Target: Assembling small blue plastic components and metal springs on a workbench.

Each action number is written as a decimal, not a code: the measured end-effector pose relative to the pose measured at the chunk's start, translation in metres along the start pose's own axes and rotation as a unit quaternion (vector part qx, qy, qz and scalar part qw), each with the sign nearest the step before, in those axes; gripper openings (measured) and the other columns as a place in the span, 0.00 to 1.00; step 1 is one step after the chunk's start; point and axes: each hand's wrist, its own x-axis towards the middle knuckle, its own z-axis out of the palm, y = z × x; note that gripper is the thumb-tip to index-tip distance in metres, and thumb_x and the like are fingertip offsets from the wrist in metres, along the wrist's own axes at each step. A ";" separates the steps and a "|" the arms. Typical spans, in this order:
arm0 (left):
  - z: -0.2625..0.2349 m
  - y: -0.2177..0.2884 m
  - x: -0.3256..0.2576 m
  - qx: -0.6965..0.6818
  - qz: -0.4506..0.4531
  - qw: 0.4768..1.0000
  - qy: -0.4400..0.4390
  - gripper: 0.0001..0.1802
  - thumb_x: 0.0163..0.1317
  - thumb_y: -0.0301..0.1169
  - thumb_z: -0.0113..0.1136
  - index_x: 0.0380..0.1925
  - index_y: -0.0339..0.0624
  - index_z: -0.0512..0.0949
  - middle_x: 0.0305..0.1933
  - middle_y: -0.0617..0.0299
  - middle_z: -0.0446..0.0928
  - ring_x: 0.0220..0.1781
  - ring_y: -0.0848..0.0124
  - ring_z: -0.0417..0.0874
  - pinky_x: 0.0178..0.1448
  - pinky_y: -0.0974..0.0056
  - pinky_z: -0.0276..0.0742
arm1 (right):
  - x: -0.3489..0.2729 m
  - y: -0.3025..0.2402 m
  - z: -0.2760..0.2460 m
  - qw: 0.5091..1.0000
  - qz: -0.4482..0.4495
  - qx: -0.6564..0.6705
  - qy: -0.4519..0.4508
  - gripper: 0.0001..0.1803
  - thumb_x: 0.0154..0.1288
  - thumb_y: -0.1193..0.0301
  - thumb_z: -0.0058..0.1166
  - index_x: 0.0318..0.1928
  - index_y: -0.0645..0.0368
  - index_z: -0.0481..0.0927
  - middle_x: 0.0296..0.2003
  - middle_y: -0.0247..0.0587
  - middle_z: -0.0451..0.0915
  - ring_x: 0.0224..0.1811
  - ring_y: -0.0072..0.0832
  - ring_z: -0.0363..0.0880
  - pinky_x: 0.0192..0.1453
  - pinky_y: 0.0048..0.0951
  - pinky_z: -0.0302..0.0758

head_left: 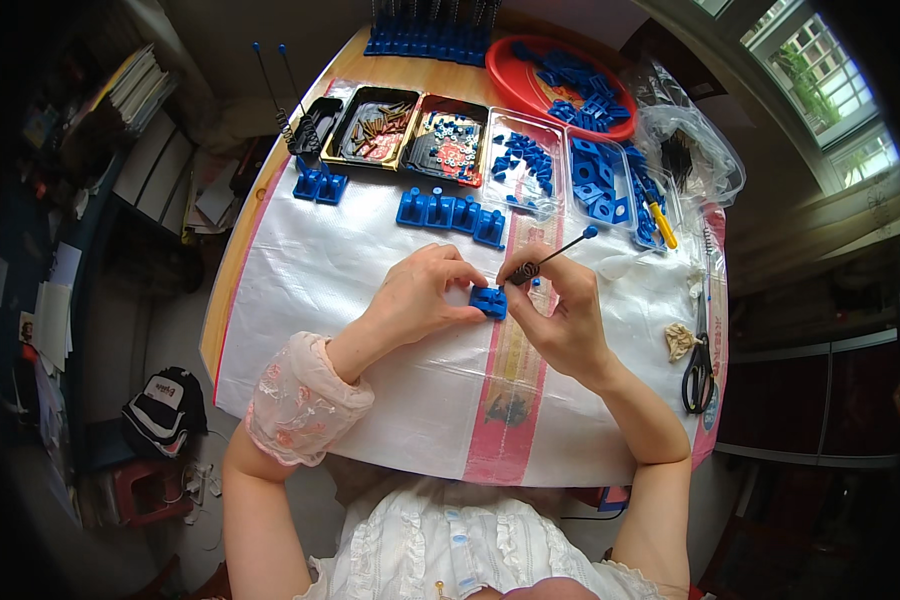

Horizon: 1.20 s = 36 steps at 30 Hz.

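Over the middle of the sheet-covered table, my left hand (425,290) pinches a small blue plastic block (488,303) between thumb and fingers. My right hand (562,300) grips a dark coil spring (523,273) just at the block's right side. From that spring a thin rod with a blue tip (590,232) slants up to the right. Whether the spring's lower end sits in the block is hidden by my fingers. A tiny blue piece (537,282) lies beside my right fingers. Beyond my hands stands a row of similar blue blocks (438,210) with upright pegs.
Farther back are a tray of brass-coloured pins (378,125), a tray of small nuts and blue bits (445,140), clear boxes of blue parts (522,160), and a red basin (610,128). At right lie a yellow-handled screwdriver (662,226) and black scissors (699,378).
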 end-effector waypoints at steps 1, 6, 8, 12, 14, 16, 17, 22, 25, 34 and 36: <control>0.001 0.000 0.000 0.001 0.004 1.000 0.001 0.19 0.50 0.37 0.84 0.43 0.48 0.91 0.38 0.63 0.82 0.45 0.64 0.85 0.52 0.58 0.81 | 0.000 0.000 0.000 1.000 -0.003 -0.002 -0.003 0.08 0.61 0.85 0.62 0.41 0.65 0.81 0.31 0.42 0.83 0.33 0.31 0.84 0.40 0.31 0.79; -0.001 0.002 -0.001 0.005 0.018 1.000 0.010 0.19 0.51 0.37 0.84 0.43 0.48 0.91 0.38 0.63 0.82 0.44 0.64 0.85 0.52 0.59 0.81 | 0.001 -0.004 -0.001 0.999 -0.026 -0.013 -0.014 0.09 0.60 0.85 0.63 0.41 0.66 0.81 0.31 0.43 0.82 0.32 0.33 0.84 0.39 0.32 0.79; -0.002 0.003 0.000 0.005 0.012 1.000 0.006 0.19 0.51 0.37 0.84 0.43 0.48 0.91 0.38 0.63 0.82 0.44 0.64 0.85 0.51 0.58 0.81 | 0.000 -0.002 0.000 0.999 -0.037 -0.017 -0.013 0.09 0.60 0.85 0.63 0.40 0.66 0.80 0.31 0.43 0.82 0.31 0.33 0.84 0.38 0.33 0.78; -0.001 0.001 0.000 0.000 0.004 1.000 0.004 0.19 0.51 0.38 0.84 0.43 0.48 0.91 0.38 0.62 0.82 0.44 0.63 0.85 0.51 0.58 0.81 | -0.002 -0.002 0.002 0.998 -0.042 -0.035 0.000 0.09 0.59 0.85 0.64 0.40 0.66 0.80 0.30 0.43 0.81 0.31 0.34 0.83 0.38 0.33 0.78; -0.001 0.000 0.000 0.001 0.006 1.000 0.003 0.19 0.51 0.38 0.84 0.43 0.49 0.91 0.38 0.62 0.82 0.44 0.63 0.85 0.51 0.58 0.81 | -0.003 -0.003 0.003 0.998 -0.039 -0.049 0.013 0.09 0.59 0.84 0.65 0.39 0.65 0.80 0.30 0.43 0.81 0.31 0.33 0.84 0.38 0.33 0.79; 0.000 -0.001 0.000 0.002 0.011 1.000 0.005 0.19 0.51 0.38 0.84 0.43 0.49 0.91 0.37 0.62 0.82 0.44 0.63 0.84 0.51 0.58 0.81 | -0.003 -0.004 0.003 0.997 -0.039 -0.057 0.023 0.09 0.59 0.84 0.65 0.38 0.64 0.80 0.30 0.43 0.82 0.31 0.32 0.84 0.38 0.32 0.79; 0.001 -0.002 -0.001 0.003 0.015 1.000 0.007 0.19 0.51 0.38 0.84 0.43 0.49 0.91 0.37 0.63 0.82 0.44 0.63 0.84 0.51 0.58 0.81 | -0.003 -0.005 0.004 0.997 -0.039 -0.058 0.027 0.09 0.59 0.84 0.66 0.38 0.64 0.80 0.30 0.43 0.82 0.31 0.32 0.84 0.38 0.32 0.79; 0.000 -0.001 -0.001 0.000 0.018 1.000 0.008 0.19 0.51 0.38 0.84 0.44 0.49 0.91 0.37 0.63 0.82 0.44 0.64 0.84 0.51 0.58 0.81 | -0.005 -0.006 0.003 0.996 -0.045 -0.073 0.037 0.09 0.58 0.84 0.66 0.37 0.64 0.80 0.30 0.42 0.82 0.30 0.31 0.84 0.37 0.32 0.80; -0.001 0.001 -0.001 0.002 0.011 1.000 0.005 0.19 0.52 0.38 0.84 0.44 0.49 0.91 0.37 0.63 0.82 0.44 0.64 0.84 0.51 0.58 0.81 | -0.005 -0.005 0.005 0.996 -0.047 -0.070 0.033 0.09 0.58 0.84 0.66 0.37 0.64 0.79 0.30 0.43 0.82 0.30 0.32 0.85 0.37 0.32 0.80; -0.001 0.000 -0.001 0.013 0.017 1.000 0.003 0.20 0.52 0.39 0.84 0.44 0.47 0.91 0.39 0.62 0.83 0.45 0.63 0.85 0.52 0.58 0.81 | -0.002 -0.005 0.000 0.996 -0.054 -0.066 -0.019 0.09 0.58 0.84 0.65 0.37 0.65 0.79 0.31 0.45 0.81 0.31 0.36 0.85 0.37 0.34 0.79; 0.000 -0.001 -0.001 0.017 0.026 0.999 0.008 0.20 0.52 0.40 0.84 0.44 0.48 0.91 0.39 0.62 0.83 0.45 0.63 0.85 0.53 0.58 0.81 | -0.002 -0.005 -0.001 0.996 -0.056 -0.069 -0.024 0.09 0.58 0.84 0.65 0.37 0.65 0.79 0.31 0.45 0.81 0.32 0.36 0.86 0.37 0.34 0.79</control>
